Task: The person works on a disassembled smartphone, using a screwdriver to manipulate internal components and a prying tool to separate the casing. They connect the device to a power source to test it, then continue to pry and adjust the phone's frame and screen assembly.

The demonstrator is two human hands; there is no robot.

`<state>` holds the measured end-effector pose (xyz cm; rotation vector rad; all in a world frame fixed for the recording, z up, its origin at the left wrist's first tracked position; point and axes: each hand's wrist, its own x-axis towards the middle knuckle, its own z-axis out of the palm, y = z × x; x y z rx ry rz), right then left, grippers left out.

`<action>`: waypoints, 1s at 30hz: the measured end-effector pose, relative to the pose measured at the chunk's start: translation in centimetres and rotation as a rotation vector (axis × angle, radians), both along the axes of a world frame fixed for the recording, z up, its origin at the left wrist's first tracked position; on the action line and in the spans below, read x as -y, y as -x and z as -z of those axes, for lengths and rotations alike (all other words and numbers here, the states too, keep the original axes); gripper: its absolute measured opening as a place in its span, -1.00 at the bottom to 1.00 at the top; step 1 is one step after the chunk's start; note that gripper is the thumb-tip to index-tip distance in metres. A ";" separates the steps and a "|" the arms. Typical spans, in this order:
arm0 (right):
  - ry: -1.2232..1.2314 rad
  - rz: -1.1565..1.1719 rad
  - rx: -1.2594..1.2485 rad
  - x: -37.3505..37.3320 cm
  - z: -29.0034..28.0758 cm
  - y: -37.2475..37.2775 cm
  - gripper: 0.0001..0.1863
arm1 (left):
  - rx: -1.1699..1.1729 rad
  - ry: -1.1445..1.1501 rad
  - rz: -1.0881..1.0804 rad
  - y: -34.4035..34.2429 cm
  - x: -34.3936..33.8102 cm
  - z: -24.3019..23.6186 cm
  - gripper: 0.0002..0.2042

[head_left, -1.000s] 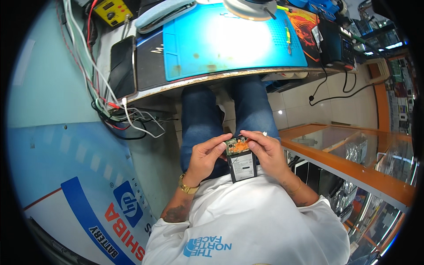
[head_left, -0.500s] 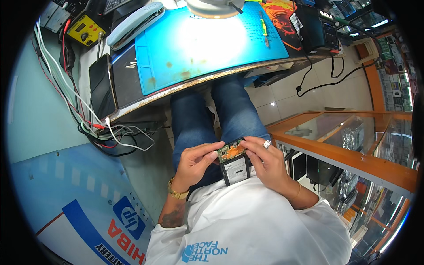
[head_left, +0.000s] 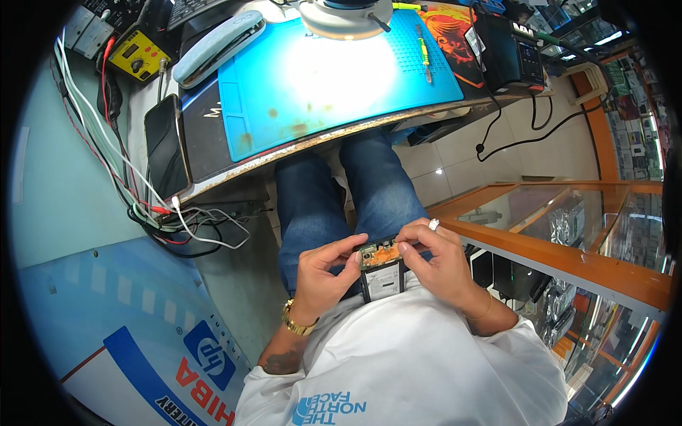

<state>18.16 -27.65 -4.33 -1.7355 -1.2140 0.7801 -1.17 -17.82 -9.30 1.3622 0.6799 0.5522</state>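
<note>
An opened smartphone with its back off is held above my lap, close to my white shirt. Its green and orange circuit board (head_left: 380,254) shows at the far end, and a grey-white battery (head_left: 384,282) lies in the black frame nearer me. My left hand (head_left: 323,273) pinches the upper left corner between thumb and fingers, with a gold watch on the wrist. At the upper right edge my right hand (head_left: 442,264), wearing a ring, closes on the phone with its thumb over the board. The fingers hide both far corners.
Ahead stands a workbench with a blue mat (head_left: 263,117) under a bright lamp (head_left: 344,20). On it lie another phone (head_left: 165,145), a grey-blue case (head_left: 219,48) and a green-yellow tool (head_left: 424,53). Cables (head_left: 195,219) hang at left; a glass showcase (head_left: 536,213) flanks my right.
The board end has lowered and now lies more in line with the battery; before, it was tilted up. Both hands have shifted slightly toward me along with the phone.
</note>
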 end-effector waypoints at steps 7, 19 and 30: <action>0.002 -0.043 0.043 -0.3 0.1 -0.3 -0.94 | -0.014 0.129 -0.056 -0.3 0.7 -0.2 -0.75; 0.095 0.100 -0.300 0.4 2.1 -0.2 -0.79 | -0.013 0.080 -0.127 -0.8 1.0 0.2 -0.82; 0.341 0.092 -0.733 -0.8 2.3 -1.8 -0.80 | -0.042 0.155 -0.108 -1.1 0.9 -0.3 -0.79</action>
